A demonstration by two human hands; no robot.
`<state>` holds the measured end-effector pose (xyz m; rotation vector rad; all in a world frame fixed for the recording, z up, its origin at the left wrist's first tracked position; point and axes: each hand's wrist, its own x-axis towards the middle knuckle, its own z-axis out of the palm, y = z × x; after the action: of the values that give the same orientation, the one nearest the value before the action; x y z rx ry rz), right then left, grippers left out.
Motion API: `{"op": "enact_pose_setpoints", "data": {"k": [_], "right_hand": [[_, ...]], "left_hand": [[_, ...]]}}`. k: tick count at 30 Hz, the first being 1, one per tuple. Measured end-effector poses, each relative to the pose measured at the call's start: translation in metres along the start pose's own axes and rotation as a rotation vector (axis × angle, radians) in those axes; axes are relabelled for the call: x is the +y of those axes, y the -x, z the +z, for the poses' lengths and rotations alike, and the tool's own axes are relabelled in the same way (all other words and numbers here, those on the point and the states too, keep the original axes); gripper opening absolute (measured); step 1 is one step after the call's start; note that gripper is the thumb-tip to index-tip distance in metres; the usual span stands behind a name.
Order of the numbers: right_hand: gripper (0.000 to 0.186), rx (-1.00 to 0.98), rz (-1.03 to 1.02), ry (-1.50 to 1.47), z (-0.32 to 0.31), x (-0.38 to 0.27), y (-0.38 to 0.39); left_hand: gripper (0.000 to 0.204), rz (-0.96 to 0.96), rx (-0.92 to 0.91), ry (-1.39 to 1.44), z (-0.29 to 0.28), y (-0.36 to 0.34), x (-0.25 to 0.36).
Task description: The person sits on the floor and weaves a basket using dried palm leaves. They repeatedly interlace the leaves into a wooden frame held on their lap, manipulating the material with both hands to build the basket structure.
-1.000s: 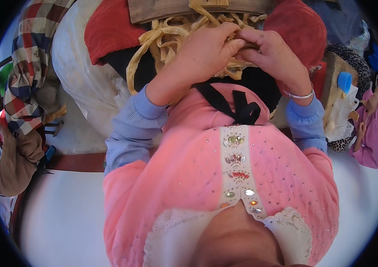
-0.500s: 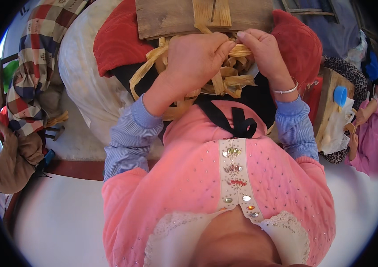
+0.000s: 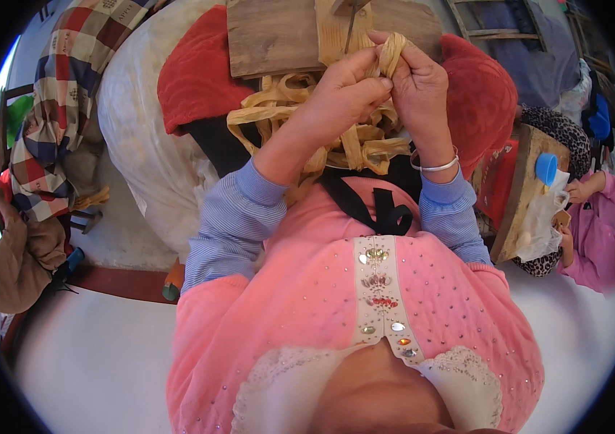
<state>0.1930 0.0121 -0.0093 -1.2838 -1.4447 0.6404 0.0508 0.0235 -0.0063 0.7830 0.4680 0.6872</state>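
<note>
A straw-yellow flat strip (image 3: 393, 55), dried and leaf-like, is looped between my two hands above my lap. My left hand (image 3: 347, 94) is closed, thumb and fingers pinching the strip's lower part. My right hand (image 3: 421, 85) pinches the same loop from the other side, a bangle on its wrist. Below and behind them lies a heap of similar curled strips (image 3: 376, 148), partly hidden by my left forearm. A wooden board (image 3: 271, 36) rests just beyond the heap; a paler wood block (image 3: 331, 32) and a thin metal rod (image 3: 351, 32) sit on it.
Red cloth (image 3: 199, 76) covers my left knee, and more lies at the right. A big white sack (image 3: 134, 116) stands at the left. At the right, a wooden table (image 3: 521, 192) bears a blue cup (image 3: 546, 168) and a plastic bag; another person in pink (image 3: 600, 224) sits beside it.
Both hands have come together, a little to the right of before, and a strip loop now stands up between their fingers. The board and heap show more fully from behind the left hand.
</note>
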Motion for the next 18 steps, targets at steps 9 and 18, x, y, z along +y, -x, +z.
{"op": "enact_pose_setpoints", "data": {"k": [9,18], "right_hand": [[0.02,-0.173,-0.253,0.657,-0.013,0.012,0.001],[0.026,-0.31,0.953,-0.956,-0.007,0.006,0.032]], "left_hand": [[0.01,0.466,0.41,-1.304,-0.016,0.007,-0.018],[0.038,0.652,0.399,-1.214,-0.013,0.017,-0.039]]}}
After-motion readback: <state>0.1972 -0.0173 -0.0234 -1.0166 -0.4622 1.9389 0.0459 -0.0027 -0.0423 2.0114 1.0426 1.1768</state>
